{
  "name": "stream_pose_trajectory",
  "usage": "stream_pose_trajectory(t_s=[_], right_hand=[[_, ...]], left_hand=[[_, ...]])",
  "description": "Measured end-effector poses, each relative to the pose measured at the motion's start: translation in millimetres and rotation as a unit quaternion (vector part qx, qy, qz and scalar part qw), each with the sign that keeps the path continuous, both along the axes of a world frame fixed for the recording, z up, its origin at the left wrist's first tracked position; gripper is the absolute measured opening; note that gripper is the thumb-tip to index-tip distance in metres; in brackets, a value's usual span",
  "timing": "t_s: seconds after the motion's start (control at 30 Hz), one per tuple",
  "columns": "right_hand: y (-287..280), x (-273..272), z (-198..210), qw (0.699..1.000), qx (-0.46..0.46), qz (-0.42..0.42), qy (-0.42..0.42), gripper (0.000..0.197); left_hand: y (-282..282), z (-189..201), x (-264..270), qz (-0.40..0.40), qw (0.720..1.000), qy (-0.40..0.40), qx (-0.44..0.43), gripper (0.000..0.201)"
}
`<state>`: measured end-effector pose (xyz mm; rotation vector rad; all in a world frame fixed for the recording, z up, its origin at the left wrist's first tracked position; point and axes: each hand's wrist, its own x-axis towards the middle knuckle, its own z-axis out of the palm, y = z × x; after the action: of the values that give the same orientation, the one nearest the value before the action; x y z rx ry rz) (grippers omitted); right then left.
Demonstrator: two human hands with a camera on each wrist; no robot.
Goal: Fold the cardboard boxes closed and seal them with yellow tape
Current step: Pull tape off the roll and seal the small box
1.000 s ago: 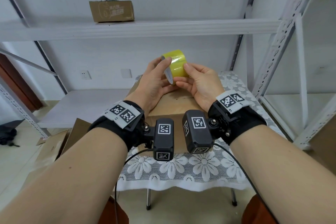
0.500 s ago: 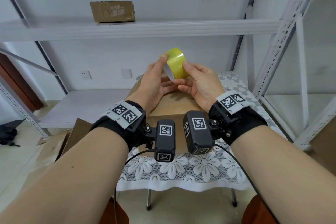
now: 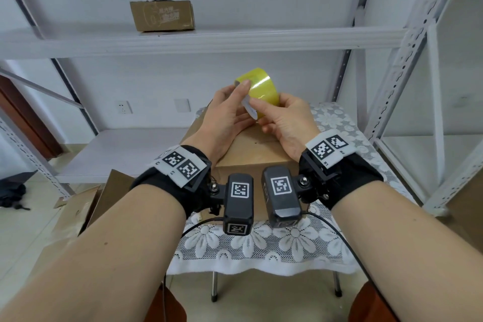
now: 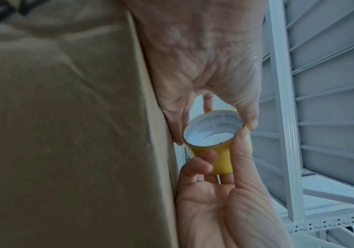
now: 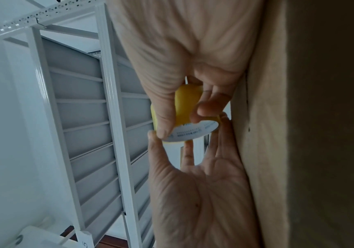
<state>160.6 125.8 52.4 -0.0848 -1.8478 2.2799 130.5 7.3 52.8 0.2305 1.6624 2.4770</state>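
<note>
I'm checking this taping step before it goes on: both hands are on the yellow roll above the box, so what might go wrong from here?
The tape roll is held up in the air above the cardboard box, gripped only by the fingertips of the left hand and right hand, so it might slip and drop.

No free end shows peeled; finding it could take some fumbling.

Neither hand steadies the box, which might shift on the lace cloth when tape is pressed down.
</note>
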Motion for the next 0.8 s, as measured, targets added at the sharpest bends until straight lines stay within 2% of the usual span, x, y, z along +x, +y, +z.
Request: stream_pose_trajectory(t_s=[0.13, 0.33, 0.6, 0.8], right_hand=[[1.1, -0.1, -1.9, 0.999, -0.014, 0.028, 0.018, 0.017], [2.1, -0.6, -1.6, 1.000, -0.018, 0.005, 0.000, 0.017], [2.1, -1.0, -3.2, 1.000, -0.003, 0.007, 0.016, 0.012], [1.1, -2.3, -3.5, 1.000, 0.009, -0.007, -0.002, 0.022]], left_hand=[[-0.3, 0.0, -0.7, 0.000, 1.000, -0.013, 0.013, 0.045], [-1.9, 0.2, 2.9, -0.037, 0.999, 0.014, 0.002, 0.051], [-0.7, 0.7, 2.5, -0.021, 1.000, 0.005, -0.001, 0.053], [-1.2, -0.4, 4.3, -0.030, 0.999, 0.016, 0.001, 0.051]])
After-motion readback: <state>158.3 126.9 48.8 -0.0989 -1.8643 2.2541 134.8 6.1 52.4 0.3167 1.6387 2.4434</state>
